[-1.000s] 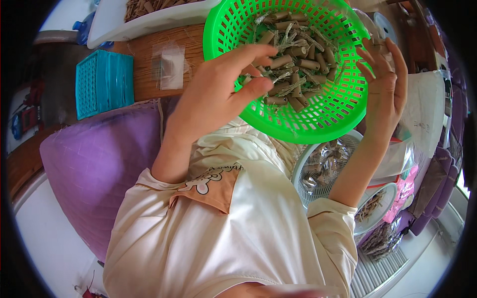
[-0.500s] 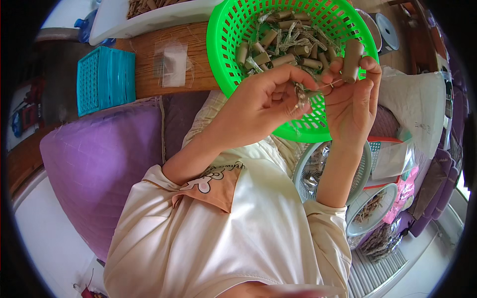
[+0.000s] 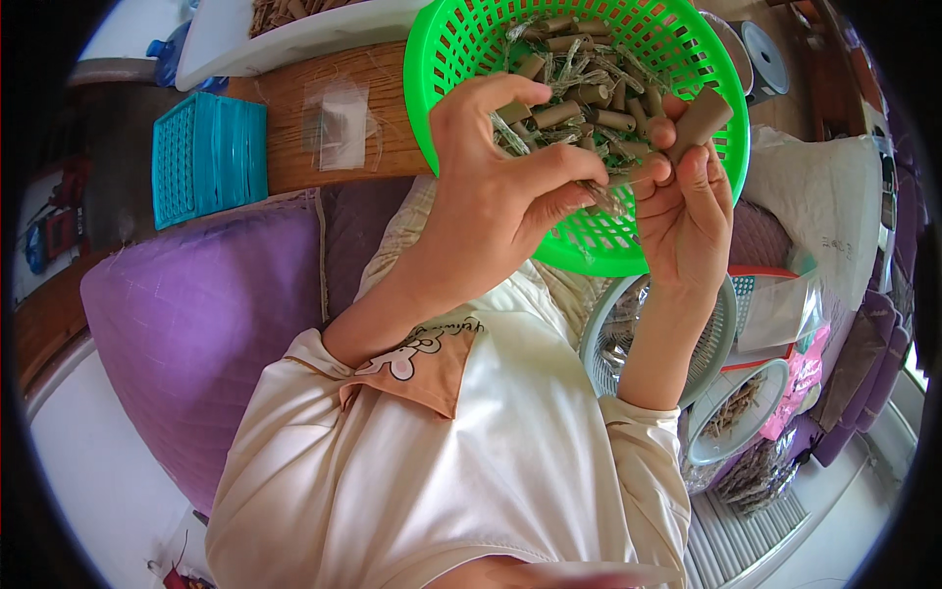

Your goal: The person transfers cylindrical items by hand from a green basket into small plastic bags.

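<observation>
My right hand (image 3: 682,221) grips a short brown cork-like cylinder (image 3: 701,120) between its fingers, tilted up to the right. My left hand (image 3: 486,187) pinches a bundle of thin silvery wire (image 3: 606,199), its index finger lifted away. The bundle lies close to my right fingertips; whether it joins the cylinder cannot be made out. Both hands are over the near side of a bright green plastic basket (image 3: 420,98). Inside it lie several similar brown cylinders (image 3: 557,114) with bundled wire among them, partly hidden by my left hand.
A teal basket (image 3: 201,157) and clear plastic bags (image 3: 343,128) are on the wooden table (image 3: 280,83), with a white tray (image 3: 324,29) behind. At right stand a grey basket (image 3: 724,324), a small basket of brown pieces (image 3: 775,378) and a white sack (image 3: 824,187).
My left index finger has lifted and spread upward, while the wire bundle stays pinched. The cylinder has tipped from nearly upright toward the right, and my right hand has lowered slightly.
</observation>
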The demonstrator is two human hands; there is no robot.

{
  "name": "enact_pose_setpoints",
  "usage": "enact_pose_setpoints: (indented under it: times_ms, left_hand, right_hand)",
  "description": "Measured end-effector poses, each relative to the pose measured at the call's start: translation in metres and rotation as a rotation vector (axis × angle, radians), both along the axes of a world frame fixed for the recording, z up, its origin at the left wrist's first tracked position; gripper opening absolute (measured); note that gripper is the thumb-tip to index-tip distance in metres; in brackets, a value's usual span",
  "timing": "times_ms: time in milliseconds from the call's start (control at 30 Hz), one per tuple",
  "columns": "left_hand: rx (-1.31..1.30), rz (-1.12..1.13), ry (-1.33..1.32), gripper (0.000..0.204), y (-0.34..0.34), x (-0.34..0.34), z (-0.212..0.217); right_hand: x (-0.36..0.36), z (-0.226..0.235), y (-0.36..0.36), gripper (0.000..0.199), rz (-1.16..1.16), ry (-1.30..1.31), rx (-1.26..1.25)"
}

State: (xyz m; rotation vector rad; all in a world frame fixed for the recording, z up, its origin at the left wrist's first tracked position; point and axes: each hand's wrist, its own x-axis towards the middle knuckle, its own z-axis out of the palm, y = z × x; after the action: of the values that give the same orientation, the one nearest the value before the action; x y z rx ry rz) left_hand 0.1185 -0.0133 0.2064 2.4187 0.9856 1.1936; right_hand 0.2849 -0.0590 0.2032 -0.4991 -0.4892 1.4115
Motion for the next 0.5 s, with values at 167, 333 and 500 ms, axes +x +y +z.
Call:
enact_pose_setpoints:
  times_ms: [167, 333, 500]
  left_hand:
    - [-0.673, -0.289, -0.308, 0.014, -0.009, 0.003, -0.003]
    - [-0.698, -0.379, -0.385, 0.012, -0.01, 0.002, -0.004]
    - [-0.583, -0.423, -0.035, 0.011, -0.005, 0.005, -0.007]
  right_hand:
    - [0.001, -0.004, 0.001, 0.032, 0.05, 0.022, 0.012]
    - [-0.005, 0.006, 0.003, 0.031, -0.132, -0.137, -0.085]
    - [-0.005, 0.004, -0.002, 0.031, -0.11, -0.341, -0.012]
